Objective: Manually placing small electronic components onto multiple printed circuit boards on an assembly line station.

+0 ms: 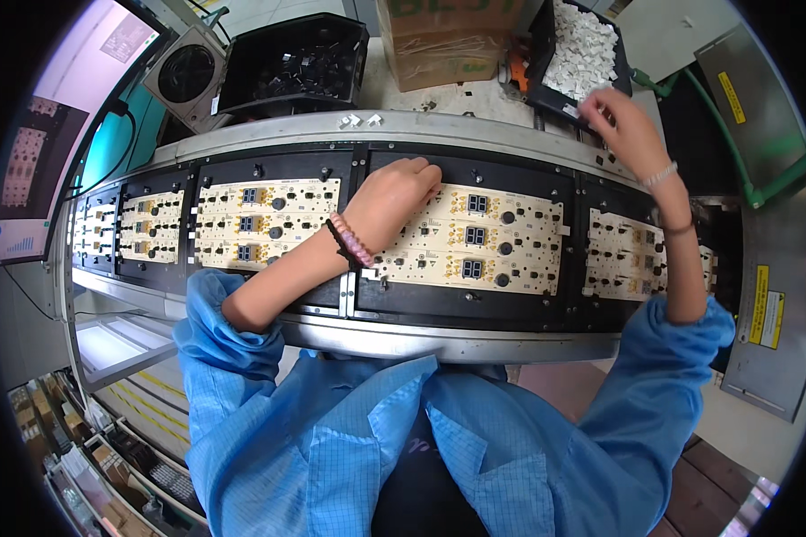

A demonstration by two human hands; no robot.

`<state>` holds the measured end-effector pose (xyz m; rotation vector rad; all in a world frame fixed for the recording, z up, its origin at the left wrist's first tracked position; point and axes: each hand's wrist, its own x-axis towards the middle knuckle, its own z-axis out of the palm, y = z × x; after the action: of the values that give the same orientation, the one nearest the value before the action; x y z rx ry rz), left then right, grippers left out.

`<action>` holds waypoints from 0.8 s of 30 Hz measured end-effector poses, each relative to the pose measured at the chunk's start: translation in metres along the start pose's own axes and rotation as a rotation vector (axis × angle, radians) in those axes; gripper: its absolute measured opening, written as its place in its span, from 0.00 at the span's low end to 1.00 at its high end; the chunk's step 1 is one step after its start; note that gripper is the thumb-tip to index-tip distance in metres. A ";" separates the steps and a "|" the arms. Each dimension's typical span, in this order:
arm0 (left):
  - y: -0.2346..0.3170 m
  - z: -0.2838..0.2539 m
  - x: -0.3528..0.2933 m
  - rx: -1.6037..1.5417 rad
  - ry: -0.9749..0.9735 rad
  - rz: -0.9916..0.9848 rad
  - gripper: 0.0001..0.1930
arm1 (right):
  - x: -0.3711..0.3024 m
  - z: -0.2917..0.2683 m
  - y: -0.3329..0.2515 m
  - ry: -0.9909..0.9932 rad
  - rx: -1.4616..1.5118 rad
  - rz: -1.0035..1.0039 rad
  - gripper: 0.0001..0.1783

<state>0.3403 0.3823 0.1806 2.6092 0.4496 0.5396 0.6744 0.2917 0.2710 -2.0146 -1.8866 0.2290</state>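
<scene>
My left hand [392,204] is closed, knuckles up, over the upper left corner of a cream circuit board panel [533,242]. Its fingertips are hidden, so whatever they pinch cannot be seen. The panel carries dark digit displays [475,235] and round black parts, and lies in a black tray [457,307]. Further right, my right hand [625,134] is raised at the near edge of a black bin [560,105] heaped with small white connectors [582,52]. Its fingers are curled together in a pinch; anything between them is too small to make out.
Along the metal rail [475,128] lie a few loose white connectors [361,120]. Behind it stand a black bin of dark parts [300,72], a cardboard box [448,45] and a fan unit [185,73]. More board panels [309,219] line the conveyor. A monitor [40,134] stands left.
</scene>
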 end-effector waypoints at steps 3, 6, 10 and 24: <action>-0.001 0.005 0.004 -0.022 0.018 0.043 0.02 | 0.043 0.008 0.035 0.116 -0.154 -0.041 0.08; 0.001 0.008 0.008 -0.072 0.025 0.046 0.02 | 0.072 0.026 0.075 0.189 -0.458 -0.085 0.08; 0.000 0.004 0.007 -0.028 0.010 0.045 0.02 | 0.103 0.050 0.103 0.100 -0.547 -0.018 0.17; -0.157 -0.118 0.040 0.686 0.004 -0.319 0.06 | 0.076 0.043 0.099 0.350 -0.146 -0.129 0.13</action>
<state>0.2891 0.5728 0.2164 3.0643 1.2059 0.3139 0.7570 0.3702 0.2046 -1.8643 -1.8384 -0.2856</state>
